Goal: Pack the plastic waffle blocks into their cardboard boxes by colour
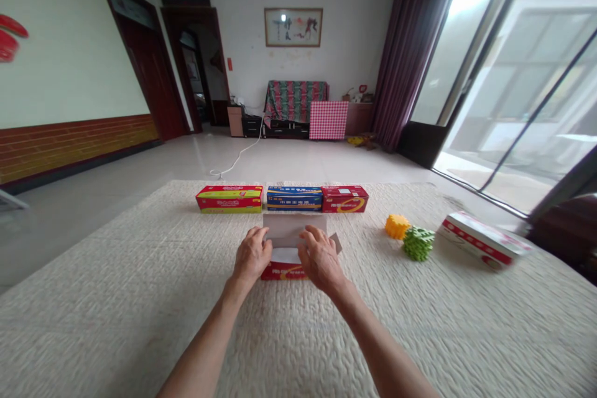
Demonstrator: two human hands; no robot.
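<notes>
In the head view, the open red cardboard carton sits directly in front of you, its long axis running left to right, roughly parallel to the row of closed boxes behind it. It lies between your hands: your left hand is at its left end, your right hand covers the right part of its front. Neither hand is clearly nearer; your right simply overlaps more of it.

The lid flap stands up along the far side, beyond your fingertips, with a small side tab sticking out past your right fingers. Both sets of fingers are curled in narrowly near the flap's lower corners; you can't tell from here whether either grips the cardboard or only touches it.

Past the flap stand a red-and-yellow-green box, a blue box and a dark red box. To your right, well apart from the carton, lie an orange block and a green lattice block.
</notes>
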